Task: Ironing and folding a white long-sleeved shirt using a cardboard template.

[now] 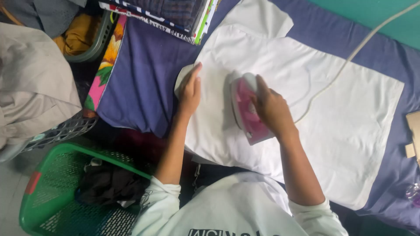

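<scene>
The right hand (270, 107) is gripping a pink and white iron (246, 109), its fingers wrapped around the handle, on a white shirt (350, 126) lying across a blue-covered counter (144, 83). At nine o'clock of the iron, the left hand (190, 91) is pressing flat on the shirt, fingers straight and together. The iron's cord (345, 65) is trailing toward two o'clock. A green basket (52, 175) is sitting at eight o'clock.

glossy pink plastic iron (246, 109), matt white cloth (350, 118)
</scene>
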